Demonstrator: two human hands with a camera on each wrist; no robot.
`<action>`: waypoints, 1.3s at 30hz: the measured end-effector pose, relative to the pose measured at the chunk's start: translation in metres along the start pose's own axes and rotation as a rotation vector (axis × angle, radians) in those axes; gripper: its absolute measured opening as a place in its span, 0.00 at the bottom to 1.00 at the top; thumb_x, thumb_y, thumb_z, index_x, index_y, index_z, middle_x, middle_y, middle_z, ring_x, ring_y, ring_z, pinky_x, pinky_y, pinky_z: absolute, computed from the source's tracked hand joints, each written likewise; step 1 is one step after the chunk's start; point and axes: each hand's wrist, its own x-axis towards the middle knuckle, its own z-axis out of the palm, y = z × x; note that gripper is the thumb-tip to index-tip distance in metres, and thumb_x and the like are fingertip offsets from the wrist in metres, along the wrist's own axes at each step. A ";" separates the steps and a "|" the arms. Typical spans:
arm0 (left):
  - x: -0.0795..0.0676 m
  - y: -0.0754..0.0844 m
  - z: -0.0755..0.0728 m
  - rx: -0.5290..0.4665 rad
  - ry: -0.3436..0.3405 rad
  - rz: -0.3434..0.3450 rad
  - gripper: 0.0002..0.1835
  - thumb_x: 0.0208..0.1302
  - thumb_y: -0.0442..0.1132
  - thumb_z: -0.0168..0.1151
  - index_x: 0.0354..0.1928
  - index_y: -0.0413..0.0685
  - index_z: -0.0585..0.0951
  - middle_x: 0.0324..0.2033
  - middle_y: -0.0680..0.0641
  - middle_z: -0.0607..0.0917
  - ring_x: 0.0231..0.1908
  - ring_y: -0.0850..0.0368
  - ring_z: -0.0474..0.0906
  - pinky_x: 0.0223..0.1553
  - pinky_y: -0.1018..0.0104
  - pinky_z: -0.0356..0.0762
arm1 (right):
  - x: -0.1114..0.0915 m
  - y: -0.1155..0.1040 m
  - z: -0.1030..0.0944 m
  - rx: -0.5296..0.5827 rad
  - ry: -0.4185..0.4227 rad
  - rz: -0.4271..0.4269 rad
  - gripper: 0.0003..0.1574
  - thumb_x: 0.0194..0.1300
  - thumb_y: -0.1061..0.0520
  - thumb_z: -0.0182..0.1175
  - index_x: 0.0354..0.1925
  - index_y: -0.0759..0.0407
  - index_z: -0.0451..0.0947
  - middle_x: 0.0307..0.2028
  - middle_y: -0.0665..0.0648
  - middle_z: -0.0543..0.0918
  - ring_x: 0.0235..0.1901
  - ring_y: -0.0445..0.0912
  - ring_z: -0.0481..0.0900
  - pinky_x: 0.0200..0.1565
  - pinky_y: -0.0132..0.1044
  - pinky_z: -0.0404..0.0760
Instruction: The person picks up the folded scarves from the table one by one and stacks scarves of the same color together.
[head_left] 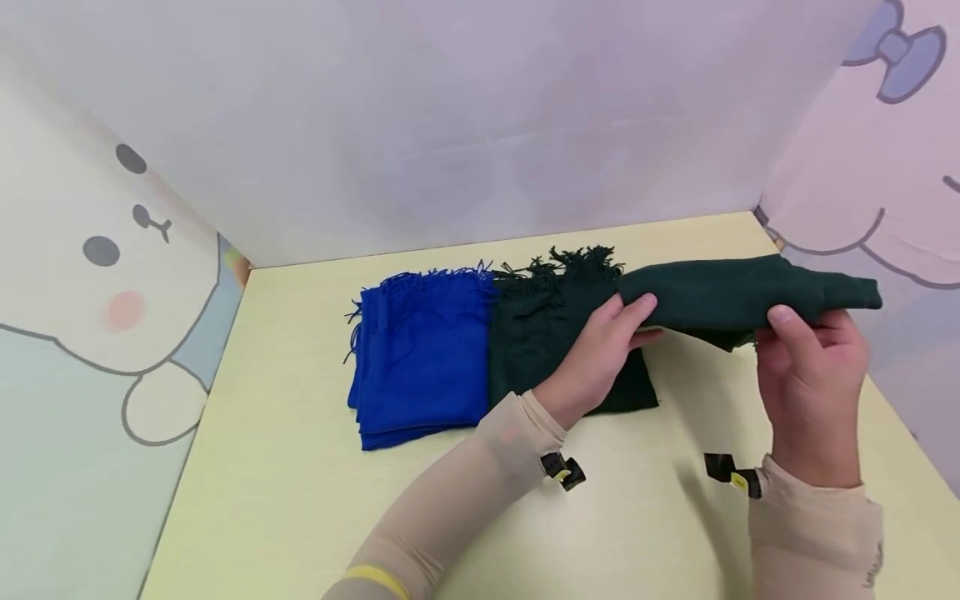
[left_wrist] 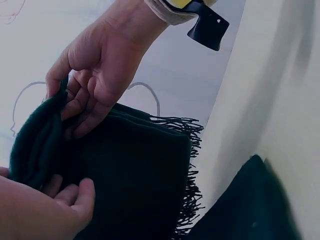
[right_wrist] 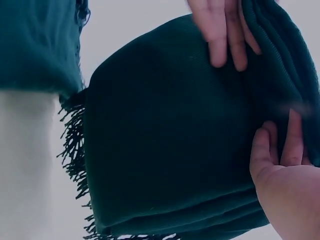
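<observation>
A folded dark green scarf (head_left: 712,292) with fringed ends is held up off the table at the right. My left hand (head_left: 596,354) pinches its left end, thumb on top and fingers beneath. At the other end, my right hand (head_left: 813,375) grips the folded edge between thumb and fingers. In the right wrist view the held scarf (right_wrist: 160,130) hangs down in several layers, fringe along one side. Another folded green scarf (head_left: 525,358) lies on the table, partly behind my left hand and forearm. Touching its left side is a folded blue scarf (head_left: 423,358), fringe toward the back.
The pale yellow table (head_left: 285,475) meets a white wall (head_left: 487,125) at the back. Side walls with cartoon drawings (head_left: 112,250) stand left and right. Small black devices (head_left: 562,471) are strapped at both wrists.
</observation>
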 end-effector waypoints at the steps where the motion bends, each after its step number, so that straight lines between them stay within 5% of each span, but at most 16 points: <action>1: 0.000 0.001 -0.001 0.013 0.019 0.004 0.20 0.78 0.45 0.50 0.65 0.47 0.74 0.56 0.57 0.79 0.56 0.66 0.77 0.61 0.63 0.75 | 0.001 0.001 0.002 -0.013 -0.002 0.005 0.24 0.64 0.81 0.50 0.59 0.85 0.63 0.53 0.76 0.75 0.52 0.62 0.78 0.56 0.48 0.81; 14: -0.002 0.030 -0.028 0.029 0.169 0.043 0.21 0.78 0.45 0.50 0.66 0.45 0.73 0.59 0.54 0.77 0.61 0.62 0.73 0.68 0.53 0.67 | 0.019 0.037 0.024 -0.139 -0.106 0.068 0.21 0.69 0.76 0.51 0.59 0.81 0.67 0.53 0.71 0.77 0.52 0.57 0.78 0.60 0.43 0.77; 19: -0.001 0.037 -0.041 0.034 0.219 0.077 0.21 0.78 0.44 0.51 0.66 0.43 0.72 0.61 0.51 0.77 0.63 0.59 0.71 0.69 0.50 0.65 | 0.030 0.052 0.034 -0.108 -0.143 0.139 0.21 0.69 0.76 0.52 0.59 0.79 0.67 0.55 0.70 0.76 0.52 0.56 0.78 0.60 0.42 0.77; 27: -0.002 0.047 -0.064 0.008 0.308 0.025 0.23 0.78 0.45 0.51 0.70 0.47 0.68 0.64 0.52 0.73 0.66 0.56 0.69 0.70 0.49 0.64 | 0.045 0.082 0.047 -0.138 -0.121 0.250 0.22 0.68 0.71 0.58 0.59 0.76 0.71 0.54 0.67 0.77 0.46 0.52 0.82 0.58 0.39 0.79; 39: 0.011 0.066 -0.081 -0.091 0.328 0.057 0.23 0.77 0.44 0.51 0.70 0.49 0.68 0.64 0.50 0.71 0.63 0.52 0.71 0.69 0.51 0.65 | 0.066 0.114 0.060 -0.051 -0.109 0.228 0.21 0.68 0.71 0.58 0.58 0.72 0.72 0.55 0.66 0.77 0.48 0.52 0.79 0.61 0.40 0.77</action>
